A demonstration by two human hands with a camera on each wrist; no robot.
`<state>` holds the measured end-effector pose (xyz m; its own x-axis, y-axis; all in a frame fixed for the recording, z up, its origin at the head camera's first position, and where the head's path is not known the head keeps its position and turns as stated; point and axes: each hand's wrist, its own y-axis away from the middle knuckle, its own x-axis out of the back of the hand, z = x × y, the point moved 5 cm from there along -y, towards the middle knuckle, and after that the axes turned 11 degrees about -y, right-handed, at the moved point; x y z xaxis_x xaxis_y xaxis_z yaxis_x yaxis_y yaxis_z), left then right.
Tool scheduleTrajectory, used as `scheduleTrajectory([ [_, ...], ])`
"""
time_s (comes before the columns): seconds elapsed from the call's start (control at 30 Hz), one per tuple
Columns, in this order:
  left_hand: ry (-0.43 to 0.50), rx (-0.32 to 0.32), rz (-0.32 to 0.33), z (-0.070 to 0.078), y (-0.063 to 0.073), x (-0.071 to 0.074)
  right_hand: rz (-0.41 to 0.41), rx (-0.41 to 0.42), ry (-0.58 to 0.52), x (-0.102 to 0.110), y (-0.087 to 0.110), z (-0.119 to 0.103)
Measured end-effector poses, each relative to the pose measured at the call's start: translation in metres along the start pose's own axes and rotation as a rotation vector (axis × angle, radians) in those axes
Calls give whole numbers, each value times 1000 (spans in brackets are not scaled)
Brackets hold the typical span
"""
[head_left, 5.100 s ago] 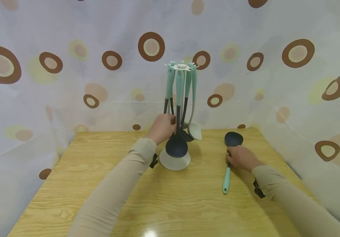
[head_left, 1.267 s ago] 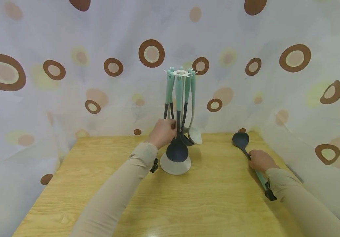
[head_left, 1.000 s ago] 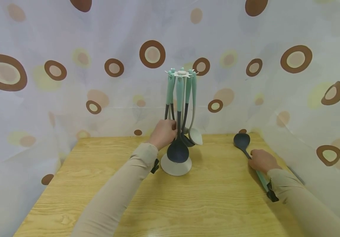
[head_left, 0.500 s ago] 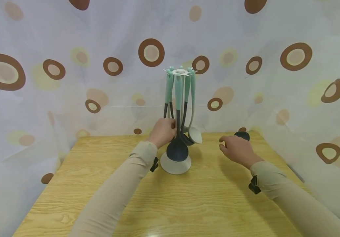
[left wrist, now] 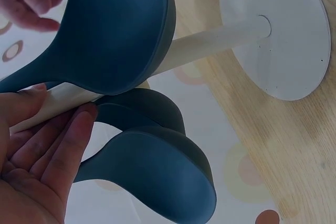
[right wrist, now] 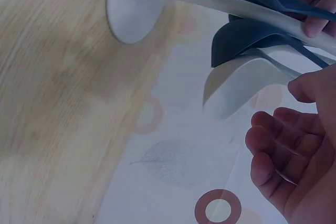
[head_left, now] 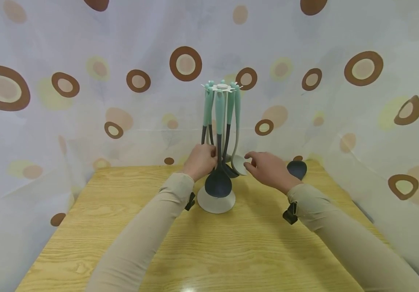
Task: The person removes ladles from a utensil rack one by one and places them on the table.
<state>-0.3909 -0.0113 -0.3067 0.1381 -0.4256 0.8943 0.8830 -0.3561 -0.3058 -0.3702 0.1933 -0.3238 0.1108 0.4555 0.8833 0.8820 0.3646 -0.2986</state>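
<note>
A white utensil stand point(head_left: 209, 205) carries several hanging tools with mint handles. My left hand point(head_left: 200, 162) grips its white pole point(left wrist: 215, 48) between thumb and fingers, behind a hanging dark ladle point(head_left: 218, 184). To the right of the stand, my right hand point(head_left: 269, 172) holds nothing, its fingers loosely bent and thumb apart. Those fingertips are right by the white ladle point(right wrist: 236, 85) hanging on that side. On the table beyond the right hand lies a dark cooking spoon point(head_left: 297, 169), its handle hidden behind the hand and sleeve.
The stand rests on a wood-grain table point(head_left: 209, 247), towards the back. Behind and at both sides hangs a pale cloth point(head_left: 140, 36) with brown and yellow circles. Other dark heads point(left wrist: 157, 169) hang close around the pole.
My right hand moved the cooking spoon right and back and let it go on the table, then came left to the stand. The left hand has kept its grip on the pole.
</note>
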Motion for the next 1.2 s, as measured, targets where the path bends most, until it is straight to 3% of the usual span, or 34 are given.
scheduleTrajectory([
  [0.63,-21,5,15,1,0,1,42,-38,-162,-7,-35,-16],
  [1.2,-40,7,32,0,0,0,125,-20,-287,-5,-38,-25],
])
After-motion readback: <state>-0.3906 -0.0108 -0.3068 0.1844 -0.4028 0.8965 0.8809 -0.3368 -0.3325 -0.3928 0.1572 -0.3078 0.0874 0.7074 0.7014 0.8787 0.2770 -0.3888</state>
